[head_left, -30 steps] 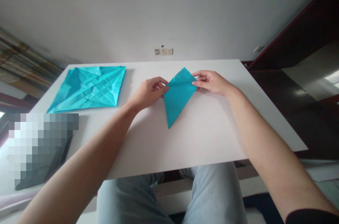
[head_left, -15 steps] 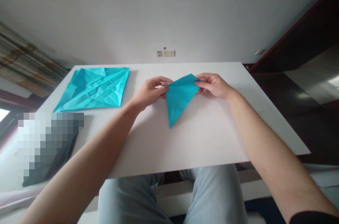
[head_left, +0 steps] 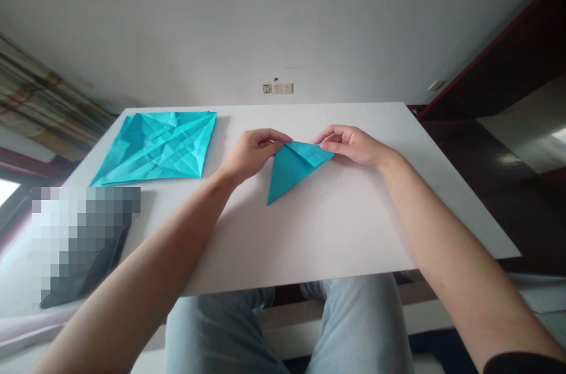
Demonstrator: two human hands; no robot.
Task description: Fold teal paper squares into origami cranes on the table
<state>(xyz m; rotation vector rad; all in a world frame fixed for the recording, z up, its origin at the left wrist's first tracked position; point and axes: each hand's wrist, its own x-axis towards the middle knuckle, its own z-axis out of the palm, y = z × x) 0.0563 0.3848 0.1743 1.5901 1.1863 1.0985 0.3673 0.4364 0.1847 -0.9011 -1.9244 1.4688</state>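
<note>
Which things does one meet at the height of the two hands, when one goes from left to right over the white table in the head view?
Creased turquoise sheet → left hand → folded turquoise paper → right hand.

Place is looking like home: patterned curtain [head_left: 53,99] is hanging at left, sockets [head_left: 277,88] are sitting in plain wall [head_left: 177,26] behind white table [head_left: 309,238].

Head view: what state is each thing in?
Small turquoise paper: folded, held up
Left hand: pinching that paper's upper left edge
Right hand: pinching its right corner
Large turquoise paper: creased, spread on the table
Wall sockets: nothing visibly plugged in
</note>
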